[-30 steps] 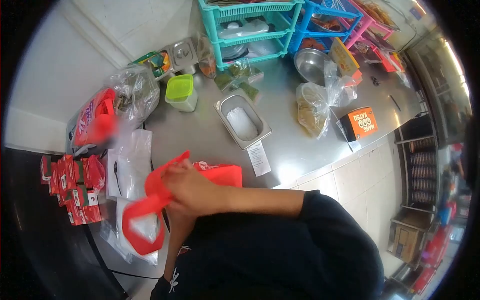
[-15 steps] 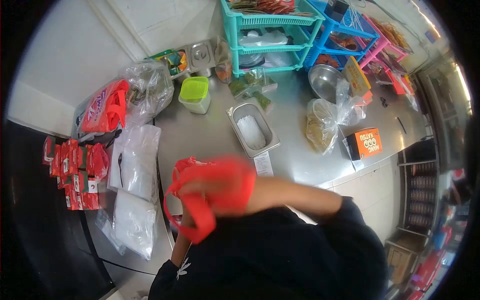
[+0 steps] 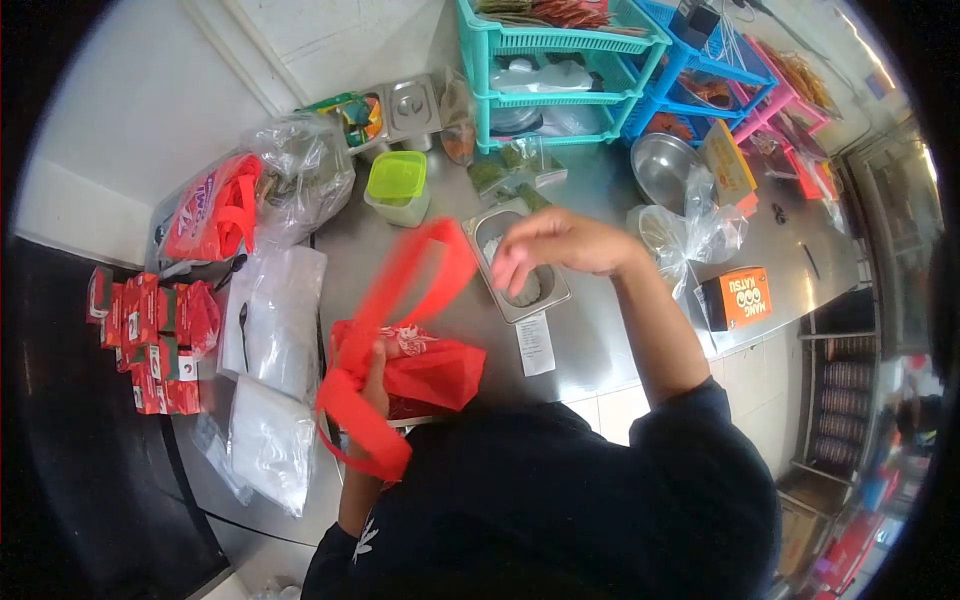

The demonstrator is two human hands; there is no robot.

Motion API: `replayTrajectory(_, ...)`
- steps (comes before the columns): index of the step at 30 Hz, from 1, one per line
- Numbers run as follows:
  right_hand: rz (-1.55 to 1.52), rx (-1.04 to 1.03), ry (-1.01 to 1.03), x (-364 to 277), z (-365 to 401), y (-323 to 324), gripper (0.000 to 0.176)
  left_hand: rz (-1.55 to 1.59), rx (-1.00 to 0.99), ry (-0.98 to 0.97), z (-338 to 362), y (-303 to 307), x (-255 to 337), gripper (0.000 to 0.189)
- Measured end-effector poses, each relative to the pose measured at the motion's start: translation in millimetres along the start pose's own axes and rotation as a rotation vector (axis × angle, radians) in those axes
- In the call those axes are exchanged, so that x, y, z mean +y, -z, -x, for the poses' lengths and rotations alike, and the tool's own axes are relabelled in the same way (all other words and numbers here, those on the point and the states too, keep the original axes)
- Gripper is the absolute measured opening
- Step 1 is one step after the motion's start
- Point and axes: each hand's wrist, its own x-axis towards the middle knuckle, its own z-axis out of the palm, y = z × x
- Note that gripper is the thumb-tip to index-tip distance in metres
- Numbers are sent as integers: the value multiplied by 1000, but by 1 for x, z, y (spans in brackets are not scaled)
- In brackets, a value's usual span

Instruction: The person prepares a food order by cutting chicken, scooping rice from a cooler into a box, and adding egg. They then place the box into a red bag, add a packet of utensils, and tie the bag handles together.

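A red fabric bag (image 3: 440, 372) with long looped handles lies at the table's near edge, in front of my body. My left hand (image 3: 376, 385) is at the bag's left side and grips it, partly covered by a red handle. One handle loop stands up, blurred, over the bag. My right hand (image 3: 560, 245) is off the bag, raised over a metal tray (image 3: 553, 290) of white contents, with fingers curled and nothing seen in them. Below the tray lies a printed paper slip (image 3: 536, 345).
A green-lidded tub (image 3: 397, 185), herb packets (image 3: 520, 165) and a metal bowl (image 3: 660, 170) stand farther back. Clear plastic bags (image 3: 272, 330) and red boxes (image 3: 150, 335) are at the left. An orange box (image 3: 740, 298) sits at the right, with teal shelves (image 3: 560, 95) behind.
My right hand has moved off the bag, up and to the right, over the tray. The bag's front now shows, and a handle has swung upward. The view has shifted slightly.
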Motion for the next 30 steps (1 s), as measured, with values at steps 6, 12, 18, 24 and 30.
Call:
replayTrajectory(6, 1480, 219, -379, 143, -55, 5, 18, 224, 45, 176, -1, 6, -10, 19)
replayTrajectory(12, 1263, 373, -552, 159, -65, -2, 19, 132, 102, -39, -2, -12, 2, 12)
replayTrajectory(18, 1161, 339, -602, 132, -60, 13, 14, -21, -104, -579, -32, -13, -7, 11)
replayTrajectory(24, 1118, 563, -280, 79, -14, 3, 14, -179, -199, -982, -31, -12, -11, 12)
replayTrajectory(30, 762, 620, 180, 47, -10, -86, 11, -405, -5, -1179, -40, -25, -5, 13)
